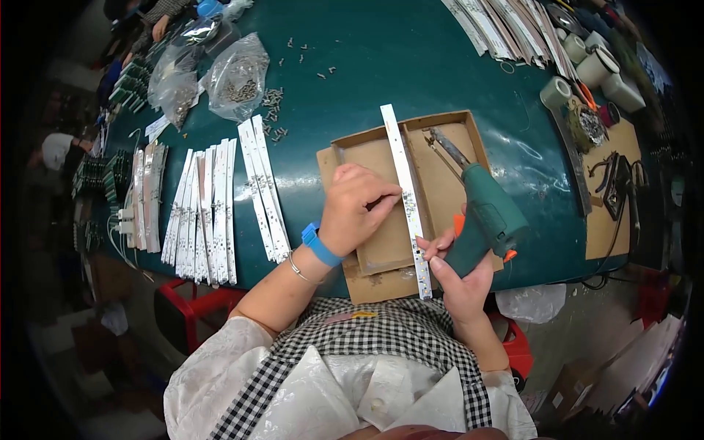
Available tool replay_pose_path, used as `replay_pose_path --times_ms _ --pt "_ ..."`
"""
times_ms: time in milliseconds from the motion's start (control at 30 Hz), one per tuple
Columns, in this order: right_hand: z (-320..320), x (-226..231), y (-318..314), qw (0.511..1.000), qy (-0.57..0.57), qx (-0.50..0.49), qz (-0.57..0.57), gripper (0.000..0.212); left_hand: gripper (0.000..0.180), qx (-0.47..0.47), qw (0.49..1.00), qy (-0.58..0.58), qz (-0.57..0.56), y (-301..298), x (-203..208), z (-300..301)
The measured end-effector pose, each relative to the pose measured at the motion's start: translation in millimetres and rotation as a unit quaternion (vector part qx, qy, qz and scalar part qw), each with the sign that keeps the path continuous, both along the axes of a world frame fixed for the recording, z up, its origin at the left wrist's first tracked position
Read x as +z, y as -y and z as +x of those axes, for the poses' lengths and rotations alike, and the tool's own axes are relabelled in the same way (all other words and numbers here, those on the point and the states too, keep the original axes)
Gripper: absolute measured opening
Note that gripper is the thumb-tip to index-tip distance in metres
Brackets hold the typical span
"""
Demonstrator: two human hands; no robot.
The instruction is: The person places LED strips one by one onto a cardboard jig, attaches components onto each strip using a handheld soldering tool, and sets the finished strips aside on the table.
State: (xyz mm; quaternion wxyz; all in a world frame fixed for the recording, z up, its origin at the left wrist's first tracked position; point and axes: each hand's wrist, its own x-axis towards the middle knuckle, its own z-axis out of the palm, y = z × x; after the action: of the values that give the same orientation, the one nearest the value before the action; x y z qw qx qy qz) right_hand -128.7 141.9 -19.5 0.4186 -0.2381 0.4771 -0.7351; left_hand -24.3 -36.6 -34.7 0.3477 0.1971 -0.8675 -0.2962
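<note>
A long white LED circuit board strip (397,158) lies lengthwise across a shallow cardboard box, its near end over the box's front edge. My left hand (355,209), with a blue band at the wrist, is closed in a pinch at the strip's left edge, near its middle. Whatever sits between those fingertips is too small to make out. Wrapped round the handle of a green soldering gun (493,209) with an orange trigger is my right hand (467,282). Its thumb and a fingertip reach the strip's near part. The gun's metal tip points away, above the box's right compartment.
The cardboard box (480,139) has a divider. More white strips (202,213) lie in rows at the left. Small metal parts (273,103) are scattered by clear plastic bags (238,77). Solder spools (555,92) and a black tool stand (618,180) are at the right. A co-worker's hand (160,29) shows far left.
</note>
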Motion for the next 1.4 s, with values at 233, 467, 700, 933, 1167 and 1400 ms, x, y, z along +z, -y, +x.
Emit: replay_pose_path --times_ms 233,467,700,933,1167,1400 --pt "-0.9 -1.2 -0.9 0.999 0.007 0.024 -0.023 0.034 0.016 -0.003 1.0 0.005 -0.03 1.4 -1.4 0.5" --pt "-1.2 -0.9 -0.3 1.0 0.001 0.023 -0.008 0.074 0.016 -0.008 0.998 0.03 -0.055 2.2 4.0 -1.2" --pt "-0.9 -1.9 0.9 0.999 0.023 0.025 -0.023 0.031 0.017 -0.03 0.994 0.044 -0.092 4.4 4.0 -3.2" --pt "-1.8 -0.3 -0.6 0.999 0.018 0.025 -0.012 0.032 0.018 -0.025 0.982 0.084 -0.166 -2.5 10.8 -7.4" --pt "-16.5 3.9 -24.9 0.995 -0.007 0.048 0.082 0.068 0.016 0.001 0.999 0.013 -0.051 2.2 -2.3 0.3" --pt "-31.5 12.4 -61.6 0.993 -0.077 -0.002 0.094 0.068 0.014 -0.005 1.0 0.003 -0.026 3.2 0.1 3.0"
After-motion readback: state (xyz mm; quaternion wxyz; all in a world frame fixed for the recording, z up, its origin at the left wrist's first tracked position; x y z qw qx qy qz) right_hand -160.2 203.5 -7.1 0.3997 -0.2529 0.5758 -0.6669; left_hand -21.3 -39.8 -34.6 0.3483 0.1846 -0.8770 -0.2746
